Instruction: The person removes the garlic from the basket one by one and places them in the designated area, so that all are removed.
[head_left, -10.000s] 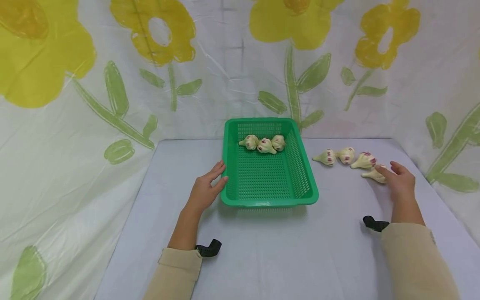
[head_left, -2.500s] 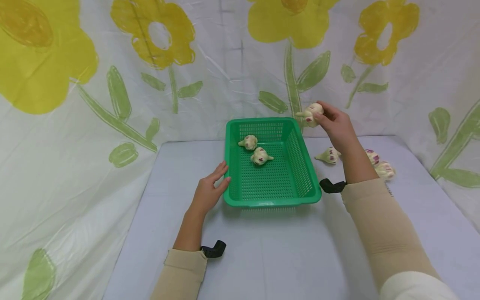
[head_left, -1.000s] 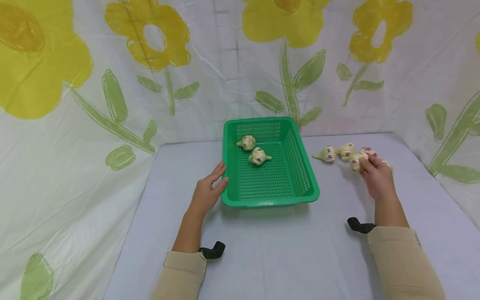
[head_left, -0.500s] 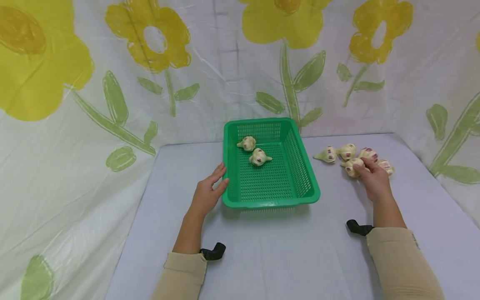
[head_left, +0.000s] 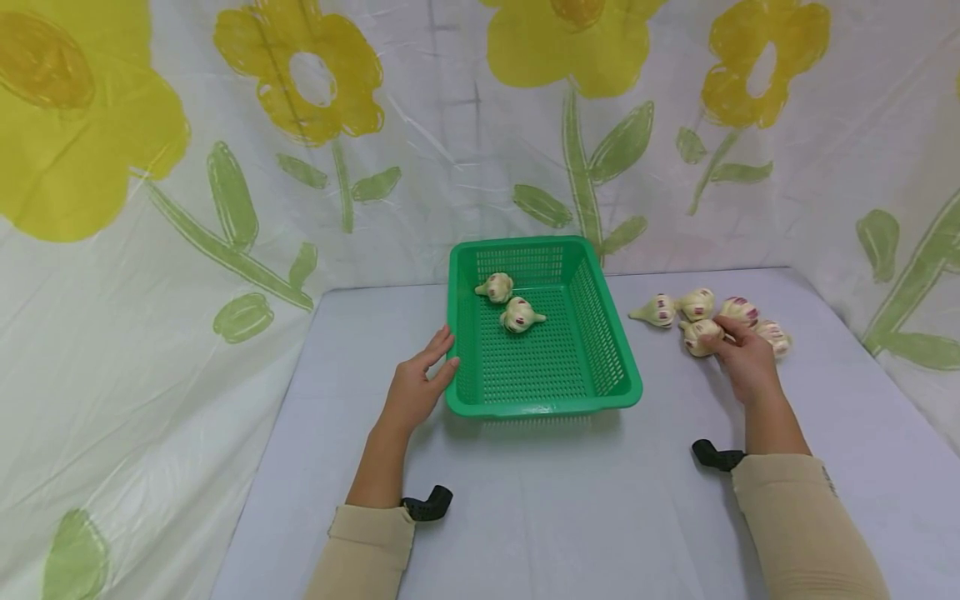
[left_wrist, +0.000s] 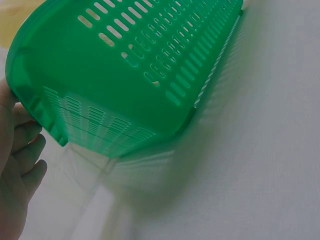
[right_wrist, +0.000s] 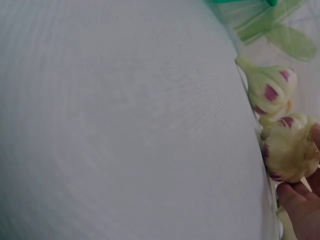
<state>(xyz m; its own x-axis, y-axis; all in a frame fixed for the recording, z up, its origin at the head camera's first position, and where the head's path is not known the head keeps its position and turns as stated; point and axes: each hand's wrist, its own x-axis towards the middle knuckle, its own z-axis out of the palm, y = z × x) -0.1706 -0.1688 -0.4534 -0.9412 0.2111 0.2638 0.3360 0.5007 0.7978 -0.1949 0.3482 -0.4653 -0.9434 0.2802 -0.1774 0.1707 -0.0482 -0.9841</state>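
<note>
Green plastic, rectangular basket with slotted walls (head_left: 543, 409) sits mid-surface; your left hand (head_left: 415, 383) is at its left rim, fingers extended and spread, thumb apart. Your right hand (head_left: 744, 358) pinches a cream garlic bulb with purple patches (head_left: 697, 338) between thumb and fingers, right of the basket and well apart from it. Can't tell if that bulb touches the white cloth-covered surface (head_left: 577, 517).

Four more cream-and-purple bulbs lie around your right hand: one nearest the basket, stem pointing left (head_left: 655, 311), one just behind the pinched bulb (head_left: 697, 303), one past your fingertips (head_left: 741, 310), one partly hidden by your hand (head_left: 774, 337). Inside the basket, two bulbs lie toward the back left, one stem pointing left (head_left: 497, 287), the other right (head_left: 519, 316).

You wear beige sleeves (head_left: 802, 517); black curved pieces (head_left: 429, 503) stick out at both wrists. White sheeting with yellow flowers (head_left: 450, 192) hangs behind.
</note>
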